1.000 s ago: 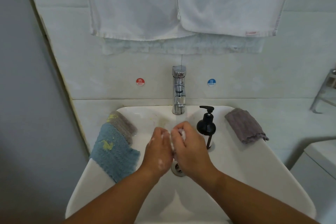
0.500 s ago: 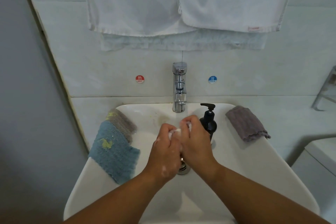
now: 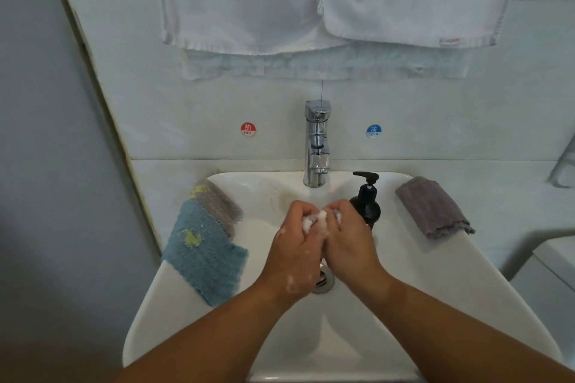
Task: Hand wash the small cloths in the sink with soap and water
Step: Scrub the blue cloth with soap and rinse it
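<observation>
Over the middle of the white sink (image 3: 441, 283), my left hand (image 3: 295, 252) and my right hand (image 3: 351, 242) are pressed together around a small white cloth (image 3: 317, 219), which is bunched and soapy. Only a foamy lump of it shows between my fingers. Suds cling to my left hand. A blue cloth with yellow stains (image 3: 202, 255) lies over the sink's left rim, overlapping a grey-brown cloth (image 3: 221, 204) behind it. A grey cloth (image 3: 432, 208) rests on the right rim. A black soap pump bottle (image 3: 367, 202) stands just right of my right hand.
A chrome tap (image 3: 317, 146) rises at the back of the basin, with hot (image 3: 248, 129) and cold (image 3: 373, 131) stickers on the wall. The drain (image 3: 323, 281) shows below my hands. White towels (image 3: 311, 0) hang above. A white fixture (image 3: 553, 270) stands at right.
My hands have kept rubbing the white cloth, shifting slightly as they work; more of the foamy cloth now shows between my fingers. The camera has tilted a little.
</observation>
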Demonstrator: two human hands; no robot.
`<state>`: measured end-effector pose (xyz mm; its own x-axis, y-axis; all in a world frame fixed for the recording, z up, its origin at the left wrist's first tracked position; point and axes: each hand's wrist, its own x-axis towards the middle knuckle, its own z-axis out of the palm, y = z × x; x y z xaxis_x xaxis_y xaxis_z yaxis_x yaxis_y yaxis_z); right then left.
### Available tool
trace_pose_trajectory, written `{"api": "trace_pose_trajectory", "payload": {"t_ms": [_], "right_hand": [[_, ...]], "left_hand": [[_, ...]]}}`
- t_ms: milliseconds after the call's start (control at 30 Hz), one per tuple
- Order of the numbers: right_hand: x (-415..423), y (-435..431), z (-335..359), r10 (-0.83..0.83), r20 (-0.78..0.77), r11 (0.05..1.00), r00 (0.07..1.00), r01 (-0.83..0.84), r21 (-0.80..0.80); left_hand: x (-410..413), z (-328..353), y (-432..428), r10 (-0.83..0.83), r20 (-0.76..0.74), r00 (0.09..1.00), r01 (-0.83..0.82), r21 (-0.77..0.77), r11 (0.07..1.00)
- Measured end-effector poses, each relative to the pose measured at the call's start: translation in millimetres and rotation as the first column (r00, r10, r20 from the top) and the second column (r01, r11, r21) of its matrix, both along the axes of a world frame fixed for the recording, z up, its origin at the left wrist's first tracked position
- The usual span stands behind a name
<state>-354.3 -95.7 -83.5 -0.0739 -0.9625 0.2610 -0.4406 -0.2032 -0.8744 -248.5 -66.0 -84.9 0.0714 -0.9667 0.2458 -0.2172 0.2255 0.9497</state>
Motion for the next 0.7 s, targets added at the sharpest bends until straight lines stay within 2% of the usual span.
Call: {"api": "trace_pose_trajectory", "payload": {"t_ms": [67, 133, 200, 267, 333, 400, 467, 567, 633, 700], "right_hand": [[5, 10, 0, 0.072, -0.001, 0.997, 0.997, -0.072, 0.005], [12, 22, 4, 0.153, 0.004, 0.985, 0.988, -0.152, -0.087], [15, 25, 9, 0.172, 0.004, 0.974, 0.985, -0.169, -0.153], [12, 16, 10, 0.086, 0.003, 0.983, 0.996, -0.085, -0.164], [4, 6, 6, 0.011, -0.008, 0.997, 1.000, -0.011, -0.079], [-1, 2, 2, 0.027, -0.054, 0.998, 0.998, -0.024, 0.058], [0, 6, -1, 0.069, -0.032, 0.994, 0.997, -0.066, 0.084], [9, 18, 9, 0.129, 0.110, 0.990, 0.986, -0.122, -0.070], [10, 16, 12, 0.110, 0.069, 0.988, 0.992, -0.101, -0.116], [4, 5, 9, 0.018, 0.035, 0.998, 0.999, -0.016, -0.058]], "left_hand": [[4, 4, -3, 0.105, 0.027, 0.994, -0.105, -0.018, 0.994], [10, 5, -7, 0.198, 0.105, 0.975, -0.203, 0.039, 0.978], [11, 1, -8, 0.150, 0.107, 0.983, -0.163, 0.121, 0.979], [7, -2, -5, 0.072, 0.058, 0.996, -0.079, 0.132, 0.988], [3, -3, -1, 0.011, -0.001, 1.000, -0.011, 0.112, 0.994], [1, 2, 0, -0.011, -0.071, 0.997, 0.017, 0.079, 0.997], [2, 6, -2, 0.037, -0.129, 0.991, -0.030, 0.056, 0.998], [7, 2, -7, 0.145, -0.045, 0.988, -0.141, 0.083, 0.987], [6, -3, -4, 0.114, 0.030, 0.993, -0.116, 0.095, 0.989], [0, -4, 1, 0.033, 0.042, 0.999, -0.036, 0.073, 0.997]]}}
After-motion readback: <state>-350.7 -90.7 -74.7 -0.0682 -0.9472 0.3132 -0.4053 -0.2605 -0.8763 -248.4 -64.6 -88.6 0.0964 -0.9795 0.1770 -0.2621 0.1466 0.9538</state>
